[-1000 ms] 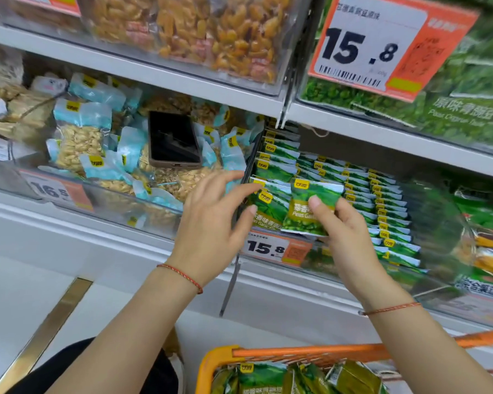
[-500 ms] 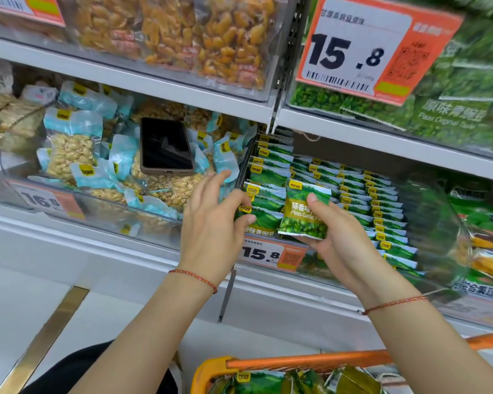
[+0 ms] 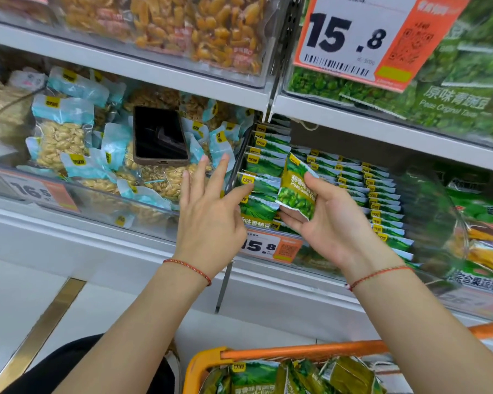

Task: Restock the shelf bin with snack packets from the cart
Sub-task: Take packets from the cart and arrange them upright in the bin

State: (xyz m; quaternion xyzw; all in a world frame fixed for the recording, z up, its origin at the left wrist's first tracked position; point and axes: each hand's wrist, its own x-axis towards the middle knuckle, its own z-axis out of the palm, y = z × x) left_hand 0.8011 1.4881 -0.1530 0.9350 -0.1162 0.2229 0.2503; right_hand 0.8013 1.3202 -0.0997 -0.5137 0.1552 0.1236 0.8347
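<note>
Left hand [image 3: 211,220] spread and empty, right hand [image 3: 329,220] grasping one garlic pea packet [image 3: 296,190].
Left fingertip touches the front packets in the shelf bin [image 3: 353,268]; rows of pea packets [image 3: 382,200] already fill most of it, while the orange cart [image 3: 211,362] below carries more, so restocking looks well underway, unfinished.

We see two bare forearms with no sleeves on them. Around the left wrist runs a thin braided red string bracelet [image 3: 189,267], snug against the arm. The right wrist wears a matching thin red string bracelet [image 3: 379,275], with a small pale bead or knot at its near end. Low at the frame's bottom left we make out dark black clothing [image 3: 77,362].
</note>
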